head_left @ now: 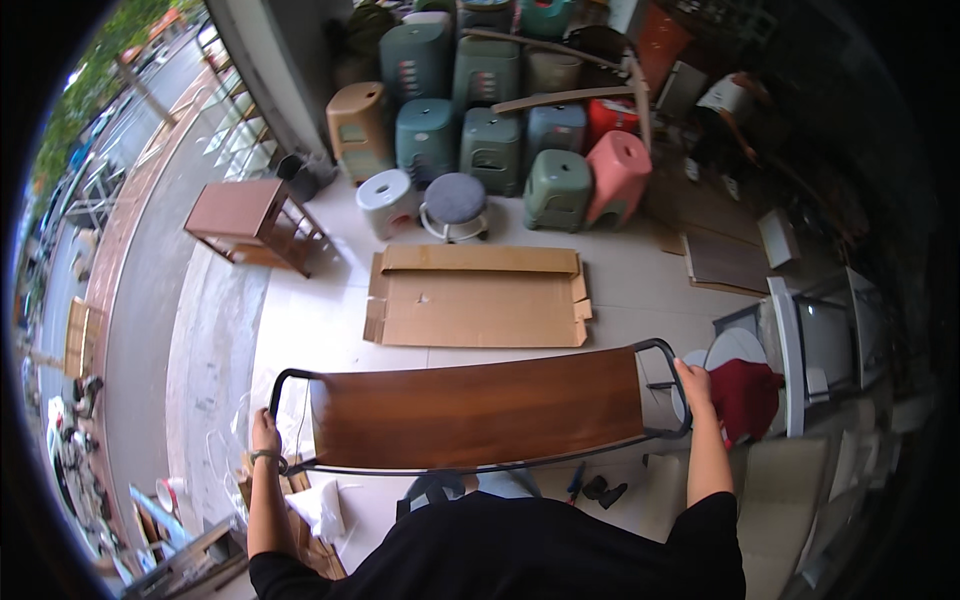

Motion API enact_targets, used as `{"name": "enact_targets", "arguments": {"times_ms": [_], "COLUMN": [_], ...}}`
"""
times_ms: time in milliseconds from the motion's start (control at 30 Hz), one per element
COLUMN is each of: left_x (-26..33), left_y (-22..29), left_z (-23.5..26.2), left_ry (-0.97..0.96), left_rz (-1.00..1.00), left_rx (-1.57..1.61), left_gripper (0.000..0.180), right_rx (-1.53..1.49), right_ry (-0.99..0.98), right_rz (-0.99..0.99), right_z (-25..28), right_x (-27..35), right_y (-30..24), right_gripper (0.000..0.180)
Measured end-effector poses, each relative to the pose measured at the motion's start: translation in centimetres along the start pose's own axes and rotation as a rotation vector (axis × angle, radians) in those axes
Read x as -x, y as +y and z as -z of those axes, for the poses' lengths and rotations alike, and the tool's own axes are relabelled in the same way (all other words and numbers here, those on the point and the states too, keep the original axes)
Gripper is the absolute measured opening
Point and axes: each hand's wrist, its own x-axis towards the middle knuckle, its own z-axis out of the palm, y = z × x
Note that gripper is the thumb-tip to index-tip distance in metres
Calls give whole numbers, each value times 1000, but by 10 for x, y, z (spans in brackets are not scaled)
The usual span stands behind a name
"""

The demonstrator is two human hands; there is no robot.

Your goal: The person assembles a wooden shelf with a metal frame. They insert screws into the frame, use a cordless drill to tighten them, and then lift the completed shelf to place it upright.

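Observation:
In front of my body I hold up a shelf panel (480,405) with a brown wood-look board and a black metal tube frame looping out at both ends. My left hand (264,432) is closed round the frame's left end loop. At the other end, my right hand (693,384) grips the right loop, with the thumb on top. The panel tilts slightly, its right end higher in view. Beyond it an opened cardboard box (480,312) lies flat on the pale tiled floor.
Plastic stools (490,140) stand stacked at the back, with a grey round stool (455,200) before them. A small brown side table (240,215) is at left. A person (725,110) is at the back right. Dark red cloth (745,400) is near my right hand; a white bag (320,510) lies low left.

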Motion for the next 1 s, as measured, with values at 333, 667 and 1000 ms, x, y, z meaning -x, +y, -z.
{"name": "enact_targets", "arguments": {"times_ms": [333, 667, 1000], "left_x": [6, -44, -102], "left_y": [-7, -30, -199], "left_z": [19, 58, 220], "left_ry": [-370, -257, -161], "left_rz": [616, 670, 768], "left_rx": [831, 714, 910], "left_gripper": [51, 53, 54], "right_rx": [-303, -225, -10], "right_ry": [-343, -218, -148], "right_rz": [-274, -229, 201], "right_z": [0, 16, -14], "right_x": [-6, 46, 159], "right_y": [21, -81, -377], "right_gripper": [58, 51, 52]}}
